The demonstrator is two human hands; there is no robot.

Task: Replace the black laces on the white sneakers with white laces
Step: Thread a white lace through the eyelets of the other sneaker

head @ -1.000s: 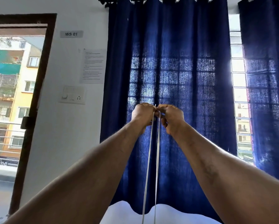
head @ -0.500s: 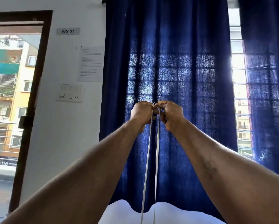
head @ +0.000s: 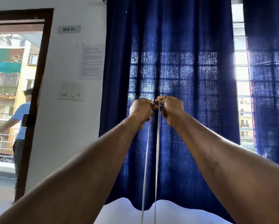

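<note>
My left hand [head: 141, 109] and right hand [head: 171, 109], raised together, pinch the white lace [head: 146, 159] ends; I judge I'm evening its lengths, then lowering to cross them.

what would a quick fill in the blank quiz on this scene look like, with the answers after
1. The left hand and the right hand each pinch the top of a ____ lace.
2. ____ strands of the lace hang straight down from the hands.
3. Behind the hands hangs a dark ____ curtain.
4. The wall sign reads WS ____.

Missing words: white; two; blue; 01
</note>
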